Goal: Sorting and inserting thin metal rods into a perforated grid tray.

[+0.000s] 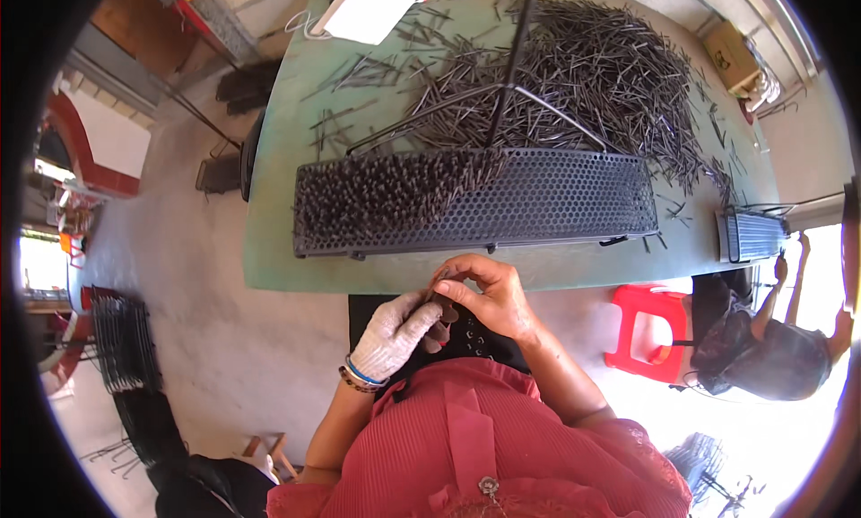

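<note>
My left hand (395,331) wears a pale knit glove, with bands round the wrist, and its fingers are curled closed. Against it my bare right hand (489,296) pinches with thumb and forefinger. Something small and dark (440,299) shows between the two hands, mostly covered by fingers; its kind I cannot make out. Both hands are over my lap, just short of the table's near edge. Beyond them a long black rack (574,200) with honeycomb holes lies on the table. Short dark rods (386,195) stand packed in its left part; the holes to the right show bare.
A big heap of loose dark rods (601,78) covers the back of the green table (278,240). A thin black frame (513,65) rises behind the rack. A white mask-like sheet (366,11) lies far left. A red stool (647,334) and another person (771,348) are at right.
</note>
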Available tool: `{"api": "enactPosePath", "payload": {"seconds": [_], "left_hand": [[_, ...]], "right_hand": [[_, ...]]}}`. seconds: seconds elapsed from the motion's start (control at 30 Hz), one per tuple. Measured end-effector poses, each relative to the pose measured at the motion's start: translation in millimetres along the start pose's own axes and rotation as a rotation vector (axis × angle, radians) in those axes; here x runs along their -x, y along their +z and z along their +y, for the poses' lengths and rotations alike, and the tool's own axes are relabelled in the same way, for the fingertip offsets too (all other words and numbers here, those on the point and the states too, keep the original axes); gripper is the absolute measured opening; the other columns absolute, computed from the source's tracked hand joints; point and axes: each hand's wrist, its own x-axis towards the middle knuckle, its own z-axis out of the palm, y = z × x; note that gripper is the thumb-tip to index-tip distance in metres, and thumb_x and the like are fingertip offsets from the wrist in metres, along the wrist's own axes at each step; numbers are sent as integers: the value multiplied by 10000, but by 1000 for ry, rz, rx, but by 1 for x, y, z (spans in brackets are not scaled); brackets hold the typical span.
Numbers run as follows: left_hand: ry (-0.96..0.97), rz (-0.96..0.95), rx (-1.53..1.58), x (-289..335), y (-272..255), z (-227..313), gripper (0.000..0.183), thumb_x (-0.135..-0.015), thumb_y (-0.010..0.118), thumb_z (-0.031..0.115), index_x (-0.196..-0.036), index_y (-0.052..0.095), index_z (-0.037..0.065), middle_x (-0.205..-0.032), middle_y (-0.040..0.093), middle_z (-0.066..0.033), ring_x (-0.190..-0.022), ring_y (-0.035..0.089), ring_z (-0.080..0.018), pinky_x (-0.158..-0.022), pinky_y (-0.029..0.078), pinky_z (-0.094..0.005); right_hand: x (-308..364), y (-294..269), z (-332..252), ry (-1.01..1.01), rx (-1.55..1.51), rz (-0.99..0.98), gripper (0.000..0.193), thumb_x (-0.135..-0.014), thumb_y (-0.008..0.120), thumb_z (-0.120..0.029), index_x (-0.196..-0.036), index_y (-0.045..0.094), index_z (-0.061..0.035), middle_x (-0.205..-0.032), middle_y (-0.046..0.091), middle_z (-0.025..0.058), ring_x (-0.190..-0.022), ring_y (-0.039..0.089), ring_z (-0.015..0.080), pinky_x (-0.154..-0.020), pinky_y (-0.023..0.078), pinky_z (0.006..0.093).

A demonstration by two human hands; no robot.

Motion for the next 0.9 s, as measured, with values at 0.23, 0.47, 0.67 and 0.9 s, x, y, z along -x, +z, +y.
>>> {"api": "enactPosePath", "payload": {"seconds": [0.23, 0.47, 0.67, 0.9], "left_hand": [[-20, 23, -56, -25, 36, 2, 322, -1021, 505, 227, -1196, 572, -34, -960, 686, -81, -744, 625, -98, -636, 523, -228], [-87, 8, -200, -44, 46, 11, 276, -998, 554, 194, -1132, 620, -39, -899, 687, -59, -670, 617, -83, -628, 506, -215], [-53, -12, -580, -59, 54, 38, 297, -955, 625, 263, -1093, 660, 2, -817, 669, -81, -643, 622, -125, -630, 493, -276], [709, 353, -1269, -82, 69, 49, 359, -844, 694, 183, -1174, 613, 66, -1151, 637, -139, -964, 658, -300, -793, 543, -365]], "right_hand": [[10, -31, 16, -24, -161, 93, 133, -904, 686, -66, -1003, 672, 22, -1077, 659, 111, -961, 620, 156, -864, 512, 311], [9, -60, 15, -56, -141, 62, 176, -910, 685, -122, -1008, 684, 24, -977, 671, 100, -910, 621, 163, -811, 490, 302], [5, -82, 5, -114, -54, 78, 141, -906, 683, -95, -993, 682, 16, -976, 668, 99, -920, 615, 187, -797, 484, 319], [-27, -136, -30, -301, 245, 345, 109, -881, 672, -43, -972, 682, 17, -964, 677, 116, -902, 653, 223, -802, 509, 316]]}}
